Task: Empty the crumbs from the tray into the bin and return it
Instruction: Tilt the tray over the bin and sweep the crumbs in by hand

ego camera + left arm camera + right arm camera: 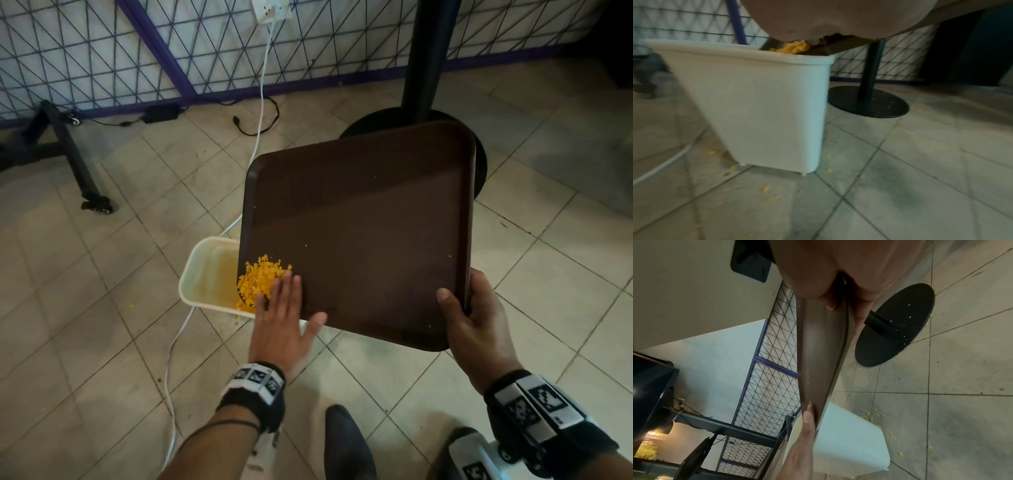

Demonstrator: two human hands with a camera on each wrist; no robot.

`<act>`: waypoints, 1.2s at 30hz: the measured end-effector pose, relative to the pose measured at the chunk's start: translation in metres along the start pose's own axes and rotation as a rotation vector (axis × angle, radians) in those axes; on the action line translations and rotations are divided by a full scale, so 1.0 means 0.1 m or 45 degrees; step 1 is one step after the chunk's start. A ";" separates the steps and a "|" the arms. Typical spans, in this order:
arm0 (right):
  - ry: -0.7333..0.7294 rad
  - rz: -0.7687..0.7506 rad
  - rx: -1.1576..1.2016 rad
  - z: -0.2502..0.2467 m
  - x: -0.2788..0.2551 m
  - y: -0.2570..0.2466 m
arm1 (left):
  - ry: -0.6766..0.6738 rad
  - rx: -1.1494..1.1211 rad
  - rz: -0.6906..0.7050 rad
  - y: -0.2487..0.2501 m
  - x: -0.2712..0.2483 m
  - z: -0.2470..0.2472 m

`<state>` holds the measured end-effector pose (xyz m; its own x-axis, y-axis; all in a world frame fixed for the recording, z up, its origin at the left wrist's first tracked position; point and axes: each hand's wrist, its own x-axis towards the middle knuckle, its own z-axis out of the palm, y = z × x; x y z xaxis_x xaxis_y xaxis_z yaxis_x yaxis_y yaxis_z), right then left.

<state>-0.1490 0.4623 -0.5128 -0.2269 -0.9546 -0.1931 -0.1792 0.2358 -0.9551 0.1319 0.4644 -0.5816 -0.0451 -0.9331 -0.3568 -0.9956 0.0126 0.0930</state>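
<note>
A dark brown tray (370, 233) is held tilted over a cream bin (202, 274) on the floor, its low left corner above the bin's mouth. A heap of yellow crumbs (257, 284) sits at that corner. My left hand (284, 308) lies flat on the tray with straight fingers against the crumbs. My right hand (476, 322) grips the tray's near right corner, thumb on top and fingers underneath. In the left wrist view the crumbs (795, 47) hang at the tray edge just above the bin (760, 100). In the right wrist view the tray (820, 356) runs edge-on towards the bin (851, 439).
A black table pole with a round base (421, 113) stands behind the tray. White cable (171, 359) runs across the tiled floor past the bin. Scattered crumbs (766, 189) lie on the tiles around the bin. A wire-grid partition (137, 51) and a black wheeled stand (78, 161) are at the back left.
</note>
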 end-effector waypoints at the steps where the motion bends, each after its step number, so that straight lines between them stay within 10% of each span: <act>1: -0.002 0.004 0.005 0.00 0.00 -0.01 | -0.021 0.001 -0.038 -0.13 0.01 -0.02; 10: 0.007 0.005 0.007 0.01 -0.02 -0.02 | 0.194 -0.109 -0.007 -0.29 0.43 -0.48; 36: 0.018 -0.037 -0.042 0.02 -0.03 -0.09 | 0.037 -0.135 -0.205 -0.42 0.30 -0.20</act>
<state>-0.1446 0.4629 -0.5036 -0.2343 -0.9586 -0.1617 -0.2178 0.2138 -0.9523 0.1736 0.4284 -0.5782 0.1178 -0.9301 -0.3479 -0.9754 -0.1741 0.1350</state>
